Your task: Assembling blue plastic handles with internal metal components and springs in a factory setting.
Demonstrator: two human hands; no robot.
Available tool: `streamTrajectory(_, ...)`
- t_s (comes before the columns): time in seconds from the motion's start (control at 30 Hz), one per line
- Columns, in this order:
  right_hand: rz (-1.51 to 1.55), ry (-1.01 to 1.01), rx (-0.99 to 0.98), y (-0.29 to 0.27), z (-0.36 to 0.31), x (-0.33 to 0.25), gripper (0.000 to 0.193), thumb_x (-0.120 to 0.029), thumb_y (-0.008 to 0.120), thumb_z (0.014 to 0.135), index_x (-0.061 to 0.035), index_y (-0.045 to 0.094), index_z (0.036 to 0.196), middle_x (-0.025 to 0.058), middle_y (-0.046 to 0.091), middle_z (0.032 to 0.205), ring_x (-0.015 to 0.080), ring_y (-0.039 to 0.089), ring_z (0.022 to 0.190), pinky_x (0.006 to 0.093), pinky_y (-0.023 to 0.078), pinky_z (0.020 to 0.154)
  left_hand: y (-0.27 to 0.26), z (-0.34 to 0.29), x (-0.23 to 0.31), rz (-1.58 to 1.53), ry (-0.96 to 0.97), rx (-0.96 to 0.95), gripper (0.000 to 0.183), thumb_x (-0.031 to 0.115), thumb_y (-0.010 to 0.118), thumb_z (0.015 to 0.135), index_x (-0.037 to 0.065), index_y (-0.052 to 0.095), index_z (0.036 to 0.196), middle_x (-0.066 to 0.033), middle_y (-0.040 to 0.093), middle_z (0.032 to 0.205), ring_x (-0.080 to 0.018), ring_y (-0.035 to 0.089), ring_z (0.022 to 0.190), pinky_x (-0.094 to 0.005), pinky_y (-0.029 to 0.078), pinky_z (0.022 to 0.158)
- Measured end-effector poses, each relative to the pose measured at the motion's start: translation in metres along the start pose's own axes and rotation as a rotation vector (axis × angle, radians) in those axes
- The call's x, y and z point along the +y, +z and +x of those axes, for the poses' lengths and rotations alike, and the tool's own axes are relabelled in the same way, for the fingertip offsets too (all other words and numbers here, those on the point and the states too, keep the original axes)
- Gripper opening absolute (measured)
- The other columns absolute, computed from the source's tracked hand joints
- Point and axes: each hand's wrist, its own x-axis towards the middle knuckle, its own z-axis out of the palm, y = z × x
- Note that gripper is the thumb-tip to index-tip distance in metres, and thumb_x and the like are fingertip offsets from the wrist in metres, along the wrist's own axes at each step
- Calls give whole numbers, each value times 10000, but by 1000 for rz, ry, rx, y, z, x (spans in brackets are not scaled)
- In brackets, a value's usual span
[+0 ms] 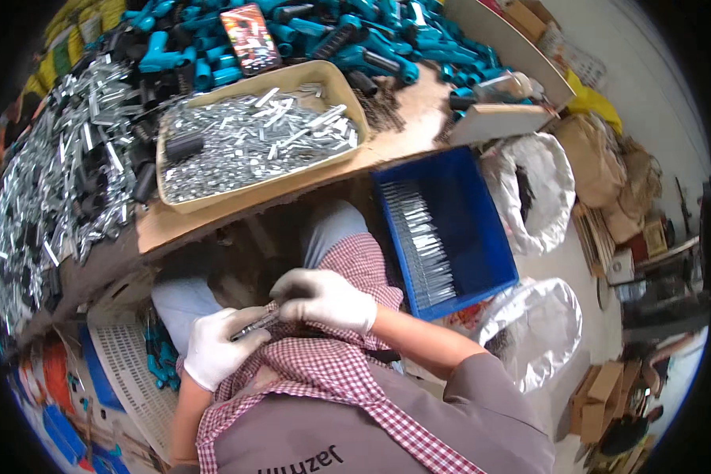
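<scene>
My left hand, in a white glove, is closed on a slim silvery metal piece held over my lap. My right hand, also gloved, has its fingers bent and pinched at the other end of that piece; its fingertips are partly hidden. Beyond my hands, a cream tray on the bench holds many loose metal pieces and a black cylinder. To the right of my knees stands a blue bin, where similar metal pieces lie in a row along the left side.
A big heap of metal strips covers the bench's left. Teal tool housings pile up at the back, with a phone-like device among them. White sacks stand right of the bin. A pale perforated crate sits at lower left.
</scene>
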Motion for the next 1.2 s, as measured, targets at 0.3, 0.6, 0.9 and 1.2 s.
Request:
streamTrajectory(0.3,-979,509,526,-202,-55,158,169,-146,628,792,-78,743,896,190,716,894,366,694,871,451,542,792,15,-3,-20,-410,-196,244,295,81,735,755,-43,703,1021,-126,721,861,-175,679,773,-290,522,717)
streamTrajectory(0.6,-1278,548,284,-196,-74,239,214,-201,635,792,-125,758,949,184,721,939,376,684,922,456,550,816,16,-5,-16,-542,-332,230,405,64,713,811,-65,670,1192,-181,732,1096,-206,697,1003,-307,526,896)
streamTrajectory(0.9,-1319,601,133,-198,-69,223,241,-97,622,783,-92,701,1011,200,715,989,382,686,956,466,549,812,17,-5,-15,-553,-225,316,384,77,708,814,-71,682,1167,-89,709,854,-78,624,719,-228,498,631)
streamTrajectory(1.2,230,133,790,-134,-25,49,219,-83,690,840,-6,619,1032,112,664,830,221,677,744,328,565,700,9,-6,-21,-756,-428,266,547,97,643,873,-62,503,1377,-55,648,875,-80,563,648,-221,469,578)
